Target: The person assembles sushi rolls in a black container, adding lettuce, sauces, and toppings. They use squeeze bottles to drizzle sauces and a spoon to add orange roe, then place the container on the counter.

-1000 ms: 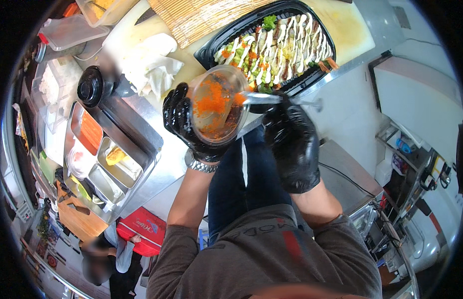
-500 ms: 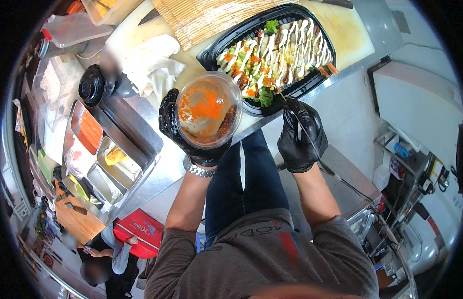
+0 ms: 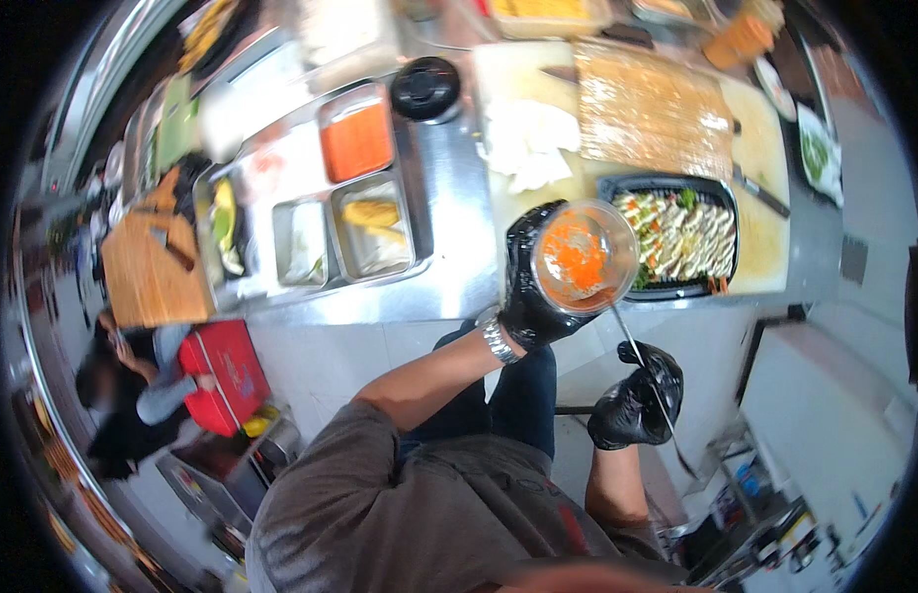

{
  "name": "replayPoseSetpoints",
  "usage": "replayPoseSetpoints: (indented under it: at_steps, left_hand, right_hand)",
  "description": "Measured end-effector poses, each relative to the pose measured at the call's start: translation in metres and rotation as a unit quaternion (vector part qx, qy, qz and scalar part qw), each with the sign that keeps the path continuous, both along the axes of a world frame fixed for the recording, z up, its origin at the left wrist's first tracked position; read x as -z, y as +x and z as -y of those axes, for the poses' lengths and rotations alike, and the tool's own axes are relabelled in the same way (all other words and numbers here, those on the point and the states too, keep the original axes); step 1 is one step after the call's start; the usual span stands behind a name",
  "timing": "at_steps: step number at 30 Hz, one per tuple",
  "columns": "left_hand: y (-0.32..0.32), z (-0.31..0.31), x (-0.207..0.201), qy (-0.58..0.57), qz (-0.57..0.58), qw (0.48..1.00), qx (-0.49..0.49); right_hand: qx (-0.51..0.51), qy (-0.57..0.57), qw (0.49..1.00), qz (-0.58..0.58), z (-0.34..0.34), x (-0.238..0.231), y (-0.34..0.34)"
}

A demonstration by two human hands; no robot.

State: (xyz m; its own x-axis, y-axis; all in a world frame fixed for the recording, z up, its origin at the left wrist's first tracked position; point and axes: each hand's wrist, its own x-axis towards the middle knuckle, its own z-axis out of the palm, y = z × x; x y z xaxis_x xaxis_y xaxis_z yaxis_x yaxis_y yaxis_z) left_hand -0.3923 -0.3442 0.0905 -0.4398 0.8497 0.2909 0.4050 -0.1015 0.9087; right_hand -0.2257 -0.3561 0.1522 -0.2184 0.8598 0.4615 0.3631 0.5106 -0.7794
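Note:
My left hand (image 3: 525,282), in a black glove with a metal watch at the wrist, grips a round clear plastic tub (image 3: 625,229) from its left side. The tub tilts so its inside shows, with bright orange fish roe (image 3: 575,259) in it. My right hand (image 3: 639,397), also black-gloved, closes round a long, thin metal utensil (image 3: 661,403). Its upper end meets the tub's lower right rim; its kind cannot be made out. Just right of the tub lies a black plastic tray (image 3: 733,212), filled with food (image 3: 688,235) under white sauce stripes, green leaves and orange roe.
A cutting board (image 3: 770,232) carries a white cloth (image 3: 530,138), a plastic-wrapped bamboo mat (image 3: 657,107) and a knife (image 3: 762,191). Leftward are metal pans (image 3: 413,259), a black bowl (image 3: 425,89) and a wooden board (image 3: 158,272). Another person with a red bag (image 3: 225,376) is at far left.
The view has swung left, so the counter appears further right. The utensil's tip has left the food tray and is now at the tub; my right hand has drawn back from the tray.

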Motion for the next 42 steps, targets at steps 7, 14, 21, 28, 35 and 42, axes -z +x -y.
replayPoseSetpoints:
  at_steps: [7, 14, 21, 28, 35, 42]
  left_hand:
    - [-0.023, 0.035, -0.001, 0.033, 0.031, 0.993, -0.108]
    - [-0.094, 0.065, -0.033, -0.050, -0.016, 0.992, -0.111]
    - [-0.104, 0.085, 0.008, -0.112, -0.167, 0.959, -0.198]
    - [-0.055, 0.027, -0.013, -0.070, -0.001, 0.912, -0.403]
    - [-0.045, 0.010, 0.005, -0.157, -0.047, 0.899, -0.407]
    - [-0.029, 0.012, 0.022, -0.210, -0.171, 0.874, -0.403]
  right_hand:
    - [0.025, -0.112, 0.977, -0.179, 0.003, -0.062, -0.050]
    - [-0.080, -0.522, 0.824, -0.206, -0.113, -0.087, -0.037]
    - [-0.167, -0.494, 0.853, -0.033, -0.333, -0.086, -0.055]
    - [-0.241, -0.538, 0.808, -0.005, -0.509, -0.007, -0.136]
    - [-0.286, -0.509, 0.812, 0.003, -0.576, 0.139, -0.135]
    - [-0.165, -0.659, 0.708, -0.193, -0.630, 0.160, -0.099]
